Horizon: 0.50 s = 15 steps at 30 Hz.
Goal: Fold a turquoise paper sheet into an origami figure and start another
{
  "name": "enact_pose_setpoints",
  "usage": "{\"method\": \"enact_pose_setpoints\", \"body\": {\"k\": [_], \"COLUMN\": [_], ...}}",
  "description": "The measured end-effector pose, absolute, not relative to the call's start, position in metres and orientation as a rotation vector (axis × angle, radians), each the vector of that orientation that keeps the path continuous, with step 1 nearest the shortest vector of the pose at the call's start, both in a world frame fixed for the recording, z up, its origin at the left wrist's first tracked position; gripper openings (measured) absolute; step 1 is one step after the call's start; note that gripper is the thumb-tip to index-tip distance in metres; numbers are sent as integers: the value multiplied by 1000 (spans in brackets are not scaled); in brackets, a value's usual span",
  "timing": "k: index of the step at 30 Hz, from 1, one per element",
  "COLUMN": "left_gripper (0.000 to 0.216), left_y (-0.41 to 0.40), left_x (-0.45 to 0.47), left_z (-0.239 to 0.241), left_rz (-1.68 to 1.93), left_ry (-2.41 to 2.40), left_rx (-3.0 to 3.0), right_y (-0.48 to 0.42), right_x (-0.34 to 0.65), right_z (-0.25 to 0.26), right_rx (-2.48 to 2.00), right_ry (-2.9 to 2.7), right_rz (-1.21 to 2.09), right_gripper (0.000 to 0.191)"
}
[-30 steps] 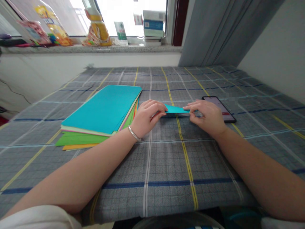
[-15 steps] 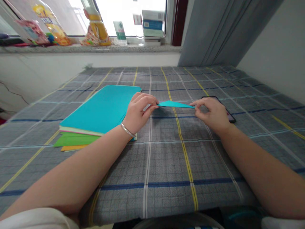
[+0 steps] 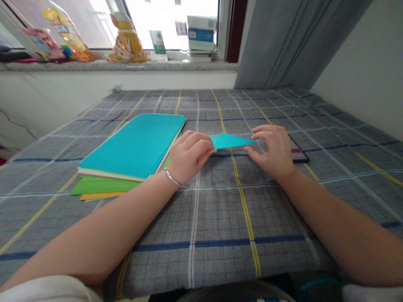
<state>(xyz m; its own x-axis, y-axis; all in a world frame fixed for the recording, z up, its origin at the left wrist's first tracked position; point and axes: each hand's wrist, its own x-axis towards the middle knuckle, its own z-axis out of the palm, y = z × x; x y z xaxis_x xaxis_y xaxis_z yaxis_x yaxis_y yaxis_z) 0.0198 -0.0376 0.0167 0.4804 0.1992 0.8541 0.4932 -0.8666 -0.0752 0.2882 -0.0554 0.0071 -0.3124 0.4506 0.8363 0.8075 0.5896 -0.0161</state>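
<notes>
A: In the head view, what are the hands doing?

B: At the centre of the frame, the left hand is pinching the blue paper piece between thumb and fingers, and the paper is tapering rightward to a thin point. Right of centre, the right hand is curving round that point, its thumb and fingers standing apart; whether a fingertip is touching, I can't tell.

A: How would you be handling it well?

B: I'd be pinching lightly but firmly on the left, and meeting the point flat on the right, so it isn't bending.

A: And the count?

B: I'm counting two hands, one paper piece, one bracelet, one phone lying partly behind the right hand, and one paper stack lying left of centre; its sheets are overlapping too closely for counting.
</notes>
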Motion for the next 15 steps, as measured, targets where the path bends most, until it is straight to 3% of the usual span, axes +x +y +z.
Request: {"method": "enact_pose_setpoints", "body": {"k": [4, 9, 15], "left_gripper": [12, 18, 12], "left_y": [-51, -51, -47], "left_x": [33, 36, 31], "left_z": [11, 4, 5], "left_rz": [-1191, -1011, -1073], "left_ry": [-445, -312, -473], "left_rx": [-2570, -2704, -2635], "right_y": [-68, -70, -68], "right_x": [266, 262, 270], "right_z": [7, 3, 5], "right_rx": [-855, -811, -744], "right_ry": [-2273, -2386, -2351], "right_rz": [-520, -403, -412], "right_gripper": [8, 13, 13]}}
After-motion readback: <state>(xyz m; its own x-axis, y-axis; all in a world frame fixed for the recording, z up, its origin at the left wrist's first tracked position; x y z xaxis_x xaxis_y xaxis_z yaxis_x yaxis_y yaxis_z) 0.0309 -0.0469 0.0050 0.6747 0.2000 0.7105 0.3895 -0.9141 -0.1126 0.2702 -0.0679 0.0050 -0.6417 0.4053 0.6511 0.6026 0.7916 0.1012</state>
